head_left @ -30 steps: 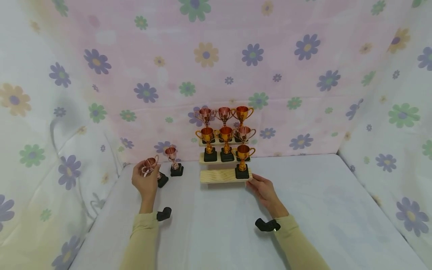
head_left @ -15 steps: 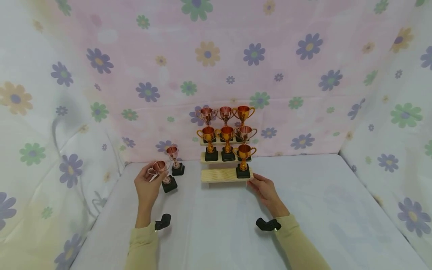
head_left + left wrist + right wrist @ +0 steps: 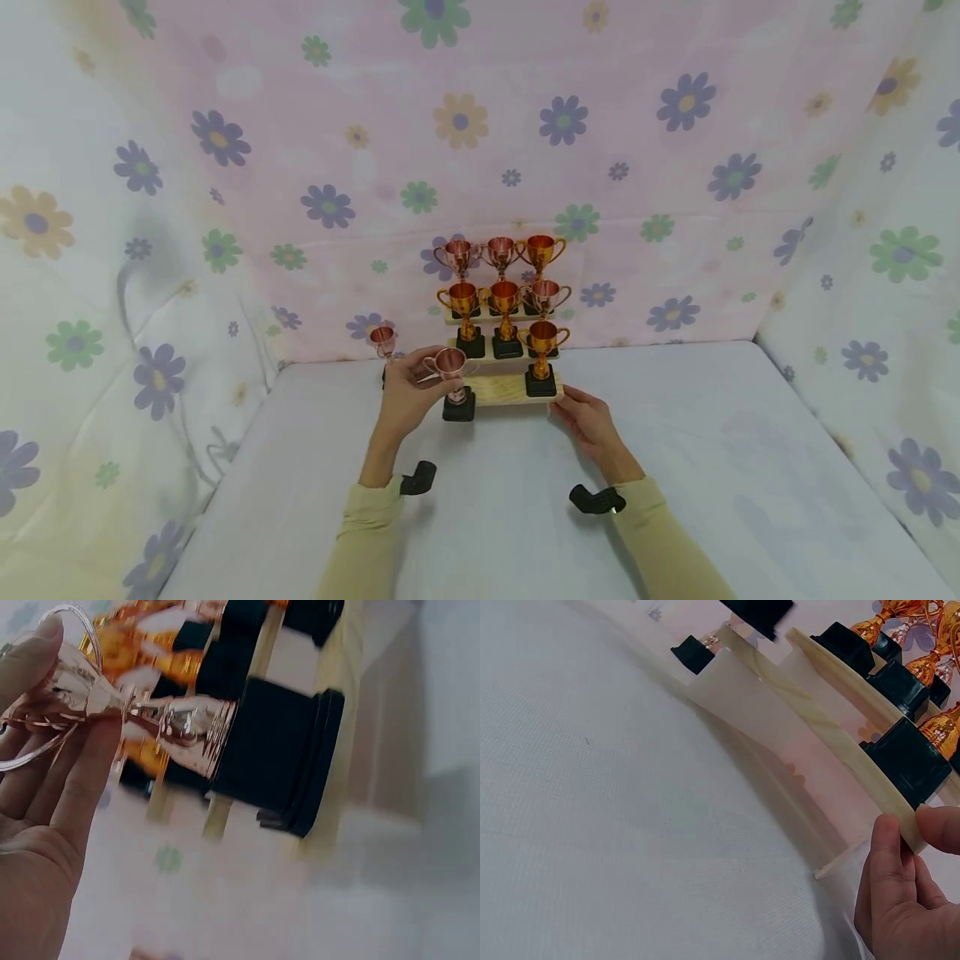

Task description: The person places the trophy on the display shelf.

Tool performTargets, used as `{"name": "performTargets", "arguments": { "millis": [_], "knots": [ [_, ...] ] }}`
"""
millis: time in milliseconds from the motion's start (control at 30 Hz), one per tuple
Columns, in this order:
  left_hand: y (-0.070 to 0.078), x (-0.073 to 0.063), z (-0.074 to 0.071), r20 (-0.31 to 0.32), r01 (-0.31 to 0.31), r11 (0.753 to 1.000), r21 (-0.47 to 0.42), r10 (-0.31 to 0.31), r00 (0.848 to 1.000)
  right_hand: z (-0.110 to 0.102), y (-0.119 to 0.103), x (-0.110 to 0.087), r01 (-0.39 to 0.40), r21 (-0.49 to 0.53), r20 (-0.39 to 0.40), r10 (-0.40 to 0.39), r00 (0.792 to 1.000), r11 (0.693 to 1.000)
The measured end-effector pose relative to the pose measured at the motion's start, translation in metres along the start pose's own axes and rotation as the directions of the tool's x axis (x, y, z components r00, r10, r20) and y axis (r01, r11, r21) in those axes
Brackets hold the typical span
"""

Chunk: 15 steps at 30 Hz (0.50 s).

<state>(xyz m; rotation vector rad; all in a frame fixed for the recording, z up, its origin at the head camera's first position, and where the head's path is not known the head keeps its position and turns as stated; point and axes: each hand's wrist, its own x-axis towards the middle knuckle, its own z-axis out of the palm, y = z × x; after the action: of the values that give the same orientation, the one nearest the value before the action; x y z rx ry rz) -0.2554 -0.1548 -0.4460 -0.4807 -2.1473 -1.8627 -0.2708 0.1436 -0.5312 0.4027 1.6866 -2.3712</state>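
Observation:
My left hand (image 3: 408, 398) grips a rose-gold trophy cup (image 3: 452, 364) by its bowl, thumb and fingers around it. In the head view its black base (image 3: 459, 405) overlaps the left end of the lowest step of a three-step wooden stand (image 3: 498, 388). The left wrist view shows this trophy's stem (image 3: 187, 727) and square base close up. My right hand (image 3: 592, 429) pinches the right end of the lowest step, thumb on top and fingers underneath, as the right wrist view shows. Beside that thumb stands a gold trophy (image 3: 542, 354) on the same step.
Gold trophies (image 3: 463, 302) and rose-gold ones fill the two upper steps. Another rose-gold trophy (image 3: 382, 337) stands on the white table (image 3: 495, 508) at the left, partly behind my left hand. Flowered cloth (image 3: 480, 167) walls the back and sides.
My left hand has lifted the rose-gold trophy from the table's left side and carried it right to the stand, turning it upright. The right hand stays at the step's end.

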Motion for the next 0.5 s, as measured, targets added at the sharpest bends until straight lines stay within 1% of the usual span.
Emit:
{"name": "performTargets", "arguments": {
  "millis": [67, 133, 233, 333, 500],
  "knots": [
    [0.001, 0.008, 0.017, 0.027, 0.007, 1.000, -0.010, -0.007, 1.000, 0.000, 0.000, 0.000, 0.004, 0.006, 0.000, -0.004, 1.000, 1.000],
    [0.000, 0.016, 0.032, 0.041, 0.018, 1.000, -0.019, -0.018, 0.999, 0.000, 0.000, -0.001, 0.011, 0.010, 0.007, -0.011, 1.000, 1.000],
    [-0.004, 0.027, 0.049, 0.045, 0.025, 1.000, -0.007, -0.025, 0.999, 0.000, 0.000, -0.002, 0.020, 0.011, 0.021, -0.021, 1.000, 1.000],
    [-0.009, 0.035, 0.058, 0.035, 0.027, 1.000, 0.011, -0.027, 0.999, 0.001, -0.001, -0.003, 0.023, 0.003, 0.027, -0.023, 0.999, 1.000],
    [-0.016, 0.045, 0.066, 0.010, 0.006, 1.000, 0.009, -0.006, 1.000, 0.000, -0.002, -0.002, 0.014, -0.001, 0.013, -0.014, 1.000, 1.000]
  ]
}}
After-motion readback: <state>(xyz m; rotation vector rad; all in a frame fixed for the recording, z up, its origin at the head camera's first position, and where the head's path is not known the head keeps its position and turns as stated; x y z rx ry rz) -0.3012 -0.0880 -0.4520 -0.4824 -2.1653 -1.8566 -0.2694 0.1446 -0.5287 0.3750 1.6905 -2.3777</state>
